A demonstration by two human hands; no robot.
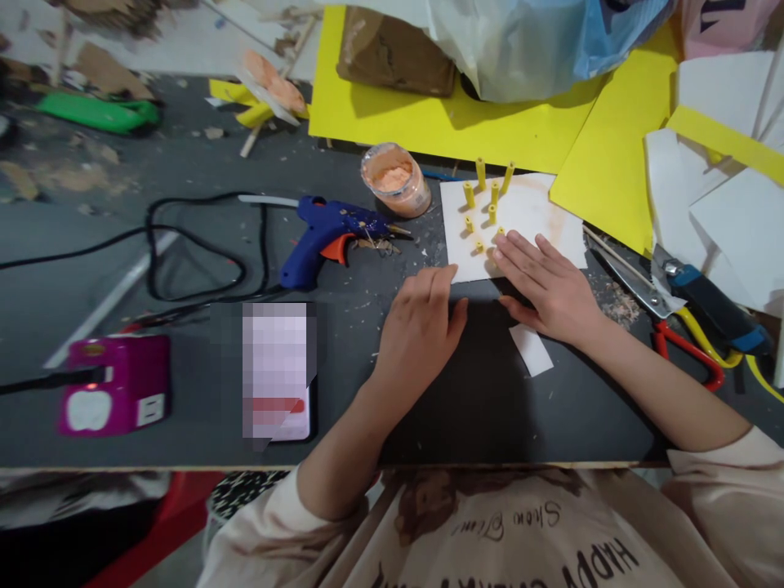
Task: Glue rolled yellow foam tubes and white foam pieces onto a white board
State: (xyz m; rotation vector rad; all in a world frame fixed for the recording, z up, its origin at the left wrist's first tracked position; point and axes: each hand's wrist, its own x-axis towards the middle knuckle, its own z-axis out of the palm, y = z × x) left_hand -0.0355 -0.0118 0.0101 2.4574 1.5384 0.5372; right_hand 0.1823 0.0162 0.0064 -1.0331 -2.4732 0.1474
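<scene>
A white card (532,212) lies on the grey table, with several short yellow tubes (469,194) standing upright on it in rows. My right hand (542,282) is spread over the card's front part, its fingertips beside the nearest yellow tubes. At the card's front left corner rests my left hand (422,318), fingers bent, thumb apart and nothing visible in it. An open jar of peach-coloured paste (398,184) stands left of the card. The blue glue gun (324,237) lies farther left, its nozzle pointing right.
A phone (275,367) and a magenta power block (119,388) lie at the left, near a black cord (202,196). Scissors (658,306) and a utility knife (714,302) lie right. Yellow sheets (527,135) and bags (520,41) cover the back. A small white piece (532,351) lies in front.
</scene>
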